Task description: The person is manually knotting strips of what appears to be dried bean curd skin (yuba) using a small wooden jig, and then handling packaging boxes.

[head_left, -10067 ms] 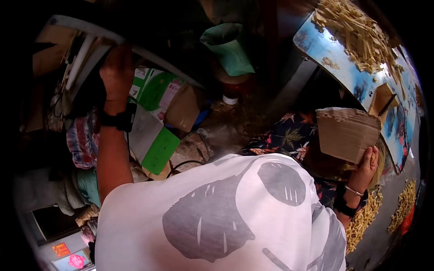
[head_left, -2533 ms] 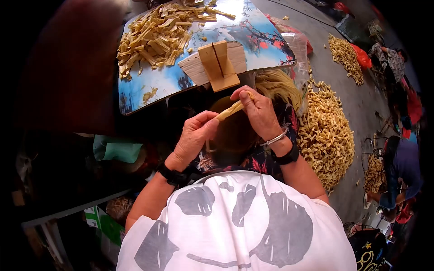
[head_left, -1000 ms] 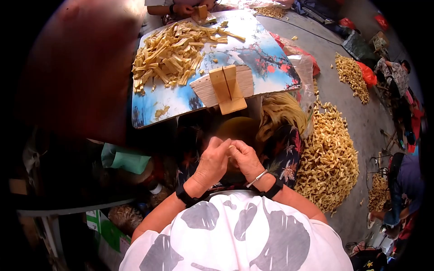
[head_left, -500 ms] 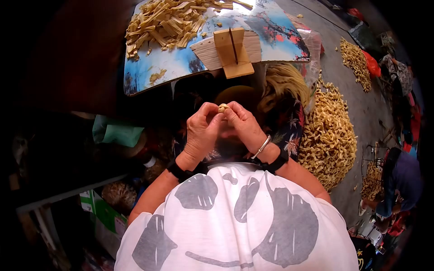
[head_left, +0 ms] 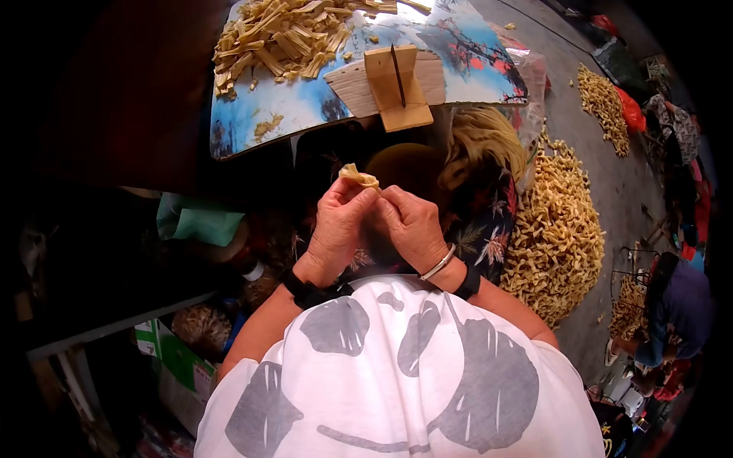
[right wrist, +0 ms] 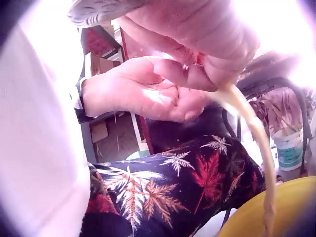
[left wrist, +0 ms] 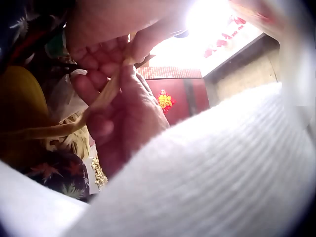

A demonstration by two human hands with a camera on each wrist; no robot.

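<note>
Both hands meet low over the lap, close to the table's front edge. My left hand (head_left: 336, 229) pinches a small folded pale-yellow strip (head_left: 359, 177) that sticks up above its thumb and forefinger. At the strip's right end, my right hand (head_left: 416, 225) pinches it too, fingertips nearly touching the left thumb. In the right wrist view a long, limp tail of the strip (right wrist: 266, 168) hangs from the right fingers over a yellow basin (right wrist: 276, 212). The left wrist view shows the strip (left wrist: 106, 94) running across the right palm.
A blue painted table (head_left: 290, 114) ahead bears a heap of flat yellow pieces (head_left: 282, 38) and a wooden stand (head_left: 401, 95) on cardboard (head_left: 347, 88). Long strips (head_left: 485, 145) hang at the right knee. Knotted pieces (head_left: 553, 237) are piled on the floor; a person (head_left: 679, 305) sits far right.
Earlier the left hand was at a shelf and the right held cardboard, now under the stand. The strip, first stretched between the hands, is now folded small and has shifted left.
</note>
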